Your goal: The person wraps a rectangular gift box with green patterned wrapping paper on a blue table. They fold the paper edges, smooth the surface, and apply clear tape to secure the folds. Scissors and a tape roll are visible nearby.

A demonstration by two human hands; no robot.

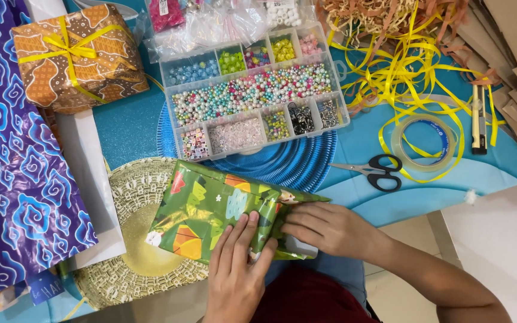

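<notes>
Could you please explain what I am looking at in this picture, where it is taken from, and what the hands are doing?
There is no machine here: a person works with two bare hands, and the one picture comes from a camera worn on the head, looking down at a blue table.

The left hand and the right hand both press on a box wrapped in green patterned paper, with the fingers at the folded flap on its right end. It rests partly on a round woven mat.

Behind it lies a clear bead organiser full of coloured beads. Top left sits a finished brown gift tied with yellow ribbon, and blue patterned wrapping paper lies along the left. To the right are scissors, a roll of clear tape, loose yellow ribbon and a utility knife.
</notes>
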